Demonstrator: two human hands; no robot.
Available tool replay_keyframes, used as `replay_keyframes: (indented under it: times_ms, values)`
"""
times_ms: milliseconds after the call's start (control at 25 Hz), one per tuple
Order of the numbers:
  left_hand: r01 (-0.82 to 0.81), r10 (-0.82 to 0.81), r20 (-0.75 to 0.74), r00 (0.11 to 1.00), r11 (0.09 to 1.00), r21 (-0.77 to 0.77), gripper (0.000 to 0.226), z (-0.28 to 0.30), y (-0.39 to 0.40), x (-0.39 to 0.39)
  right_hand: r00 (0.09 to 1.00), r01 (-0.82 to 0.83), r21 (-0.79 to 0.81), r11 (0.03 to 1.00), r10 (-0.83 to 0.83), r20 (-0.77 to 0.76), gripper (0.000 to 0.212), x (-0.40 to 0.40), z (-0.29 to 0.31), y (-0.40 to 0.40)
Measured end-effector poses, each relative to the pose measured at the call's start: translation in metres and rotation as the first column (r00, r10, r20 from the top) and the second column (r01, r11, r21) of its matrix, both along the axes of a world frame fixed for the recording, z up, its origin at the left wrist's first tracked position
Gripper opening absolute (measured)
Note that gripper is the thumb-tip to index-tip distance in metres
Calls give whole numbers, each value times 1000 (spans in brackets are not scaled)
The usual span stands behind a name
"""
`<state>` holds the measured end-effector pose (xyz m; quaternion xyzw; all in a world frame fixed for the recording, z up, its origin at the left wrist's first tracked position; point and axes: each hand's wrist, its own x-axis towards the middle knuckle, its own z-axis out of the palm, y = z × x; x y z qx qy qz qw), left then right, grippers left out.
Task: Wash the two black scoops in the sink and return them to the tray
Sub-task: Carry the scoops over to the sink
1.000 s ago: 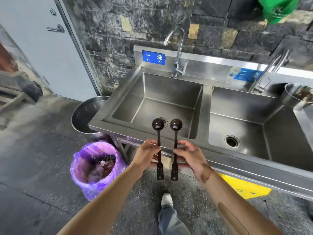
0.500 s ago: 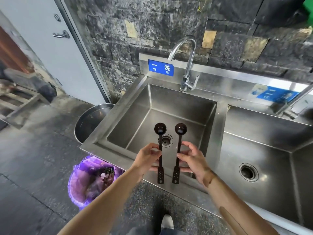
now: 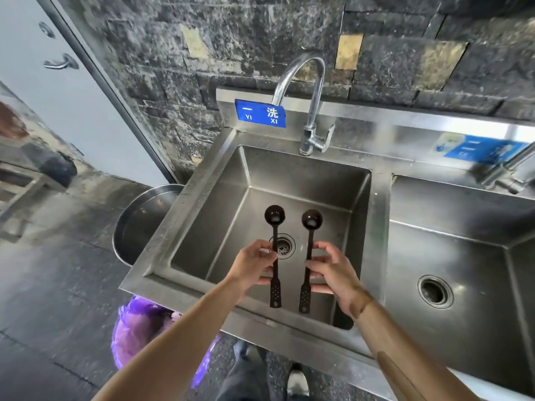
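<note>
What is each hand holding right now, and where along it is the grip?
Each hand pinches one black scoop by the mid-handle: left hand on the left scoop, right hand on the right scoop, bowls pointing away over the left sink basin.

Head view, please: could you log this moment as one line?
left hand: black plastic scoop | right hand: second scoop | over steel sink basin | tap dry

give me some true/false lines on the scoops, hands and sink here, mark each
1. Each hand holds one black scoop. True: the left hand pinches the left scoop, the right hand the right scoop.
2. Water runs from the faucet. False: no stream shows.
3. The scoops are over the left basin. True.
4. The scoop bowls point toward the person. False: they point toward the faucet.
5. A sponge lies in the right basin. False: only its drain shows.
</note>
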<state>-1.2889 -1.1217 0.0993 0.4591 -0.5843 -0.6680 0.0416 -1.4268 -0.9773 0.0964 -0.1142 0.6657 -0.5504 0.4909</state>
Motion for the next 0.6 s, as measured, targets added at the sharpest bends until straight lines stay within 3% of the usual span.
replay_keyframes:
  times_ms: [600]
  values:
    - [228,-230,104,968,973,30,12,-60,-160,-42,963,261,222,939,-271,12,18,-10,-37,-133]
